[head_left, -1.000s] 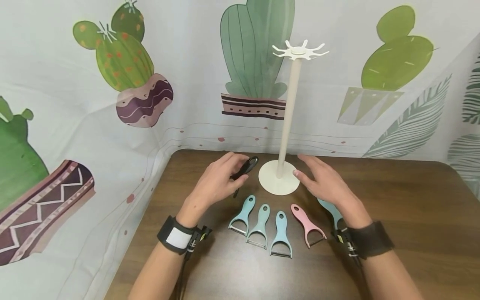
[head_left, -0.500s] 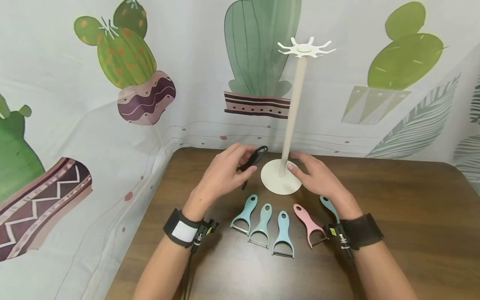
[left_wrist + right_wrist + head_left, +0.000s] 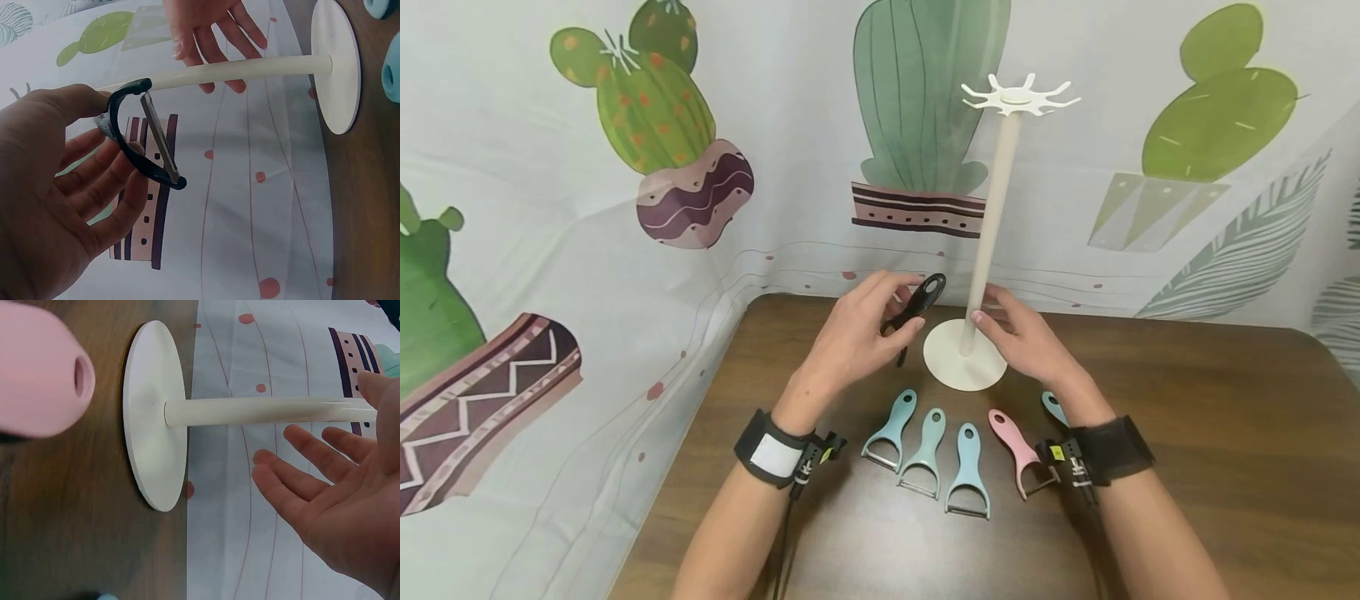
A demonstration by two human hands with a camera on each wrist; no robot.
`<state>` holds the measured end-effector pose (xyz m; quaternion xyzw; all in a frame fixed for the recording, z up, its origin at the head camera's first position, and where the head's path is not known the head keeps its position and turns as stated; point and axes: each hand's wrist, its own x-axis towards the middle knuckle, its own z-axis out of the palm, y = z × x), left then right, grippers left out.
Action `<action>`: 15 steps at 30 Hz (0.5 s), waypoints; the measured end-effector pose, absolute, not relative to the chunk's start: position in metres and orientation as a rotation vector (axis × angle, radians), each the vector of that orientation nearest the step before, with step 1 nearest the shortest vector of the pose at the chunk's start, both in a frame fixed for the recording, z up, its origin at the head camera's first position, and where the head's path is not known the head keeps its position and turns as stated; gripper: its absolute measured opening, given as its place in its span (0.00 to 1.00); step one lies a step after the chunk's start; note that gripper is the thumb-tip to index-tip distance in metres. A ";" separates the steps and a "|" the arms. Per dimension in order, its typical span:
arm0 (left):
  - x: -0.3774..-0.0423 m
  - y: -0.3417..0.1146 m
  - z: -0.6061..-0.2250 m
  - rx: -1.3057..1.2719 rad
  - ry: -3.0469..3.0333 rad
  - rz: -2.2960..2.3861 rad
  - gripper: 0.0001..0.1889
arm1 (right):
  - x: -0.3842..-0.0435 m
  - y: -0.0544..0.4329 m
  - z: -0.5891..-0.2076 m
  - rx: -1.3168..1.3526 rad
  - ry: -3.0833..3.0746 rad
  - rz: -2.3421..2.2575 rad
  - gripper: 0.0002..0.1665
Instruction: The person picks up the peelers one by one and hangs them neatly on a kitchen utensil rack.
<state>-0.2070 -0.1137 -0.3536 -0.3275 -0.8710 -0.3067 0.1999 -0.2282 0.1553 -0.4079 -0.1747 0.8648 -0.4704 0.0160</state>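
My left hand [image 3: 857,333] pinches a black Y-shaped peeler [image 3: 917,302] between thumb and fingers, its handle end pointing up toward the pole. In the left wrist view the peeler's metal blade [image 3: 160,137] faces the stand's base. A cream stand has a round base [image 3: 947,367], a tall pole [image 3: 992,208] and a ring of hooks [image 3: 1019,98] on top, all bare. My right hand [image 3: 1033,337] is at the pole's lower part, thumb in front and fingers behind. In the right wrist view those fingers [image 3: 300,481] are spread loosely below the pole.
In front of the base lie a teal peeler [image 3: 891,427], a mint peeler [image 3: 929,442], a light blue peeler [image 3: 967,462] and a pink peeler [image 3: 1011,442]. Another blue peeler [image 3: 1054,408] is partly hidden by my right wrist. A cactus-print cloth [image 3: 805,167] hangs behind the table.
My left hand has raised the black peeler and brought it right, closer to the pole. My right hand has moved left from beside the base to around the pole.
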 end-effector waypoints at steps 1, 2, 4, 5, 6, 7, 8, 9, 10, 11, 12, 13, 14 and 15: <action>-0.208 -0.113 -0.352 -0.916 -2.422 -0.864 0.25 | -0.228 0.155 -0.407 -0.529 2.680 -1.473 0.36; -0.208 -0.113 -0.351 -0.916 -2.411 -0.868 0.25 | -0.229 0.154 -0.406 -0.518 2.673 -1.486 0.36; -0.209 -0.112 -0.349 -0.912 -2.394 -0.877 0.25 | -0.230 0.152 -0.405 -0.510 2.663 -1.512 0.36; -0.209 -0.112 -0.348 -0.912 -2.388 -0.882 0.25 | -0.230 0.151 -0.404 -0.515 2.655 -1.528 0.35; -0.209 -0.112 -0.346 -0.914 -2.383 -0.890 0.25 | -0.231 0.150 -0.404 -0.525 2.642 -1.545 0.34; -0.209 -0.111 -0.345 -0.914 -2.379 -0.897 0.25 | -0.232 0.149 -0.403 -0.526 2.631 -1.562 0.33; -0.209 -0.111 -0.344 -0.916 -2.375 -0.904 0.25 | -0.232 0.148 -0.402 -0.533 2.618 -1.579 0.32; -0.210 -0.111 -0.342 -0.919 -2.370 -0.912 0.25 | -0.233 0.147 -0.402 -0.543 2.600 -1.596 0.31; -0.210 -0.110 -0.341 -0.923 -2.363 -0.919 0.25 | -0.233 0.146 -0.401 -0.550 2.578 -1.617 0.30; -0.210 -0.110 -0.339 -0.927 -2.358 -0.927 0.25 | -0.234 0.145 -0.400 -0.557 2.554 -1.640 0.30; -0.210 -0.109 -0.337 -0.929 -2.353 -0.933 0.25 | -0.234 0.144 -0.399 -0.565 2.534 -1.659 0.30; -0.211 -0.109 -0.335 -0.930 -2.347 -0.938 0.25 | -0.234 0.144 -0.398 -0.566 2.517 -1.675 0.31; -0.211 -0.109 -0.333 -0.932 -2.338 -0.945 0.25 | -0.235 0.143 -0.397 -0.573 2.495 -1.699 0.31; -0.211 -0.108 -0.332 -0.935 -2.329 -0.951 0.25 | -0.233 0.142 -0.393 -0.577 2.473 -1.718 0.31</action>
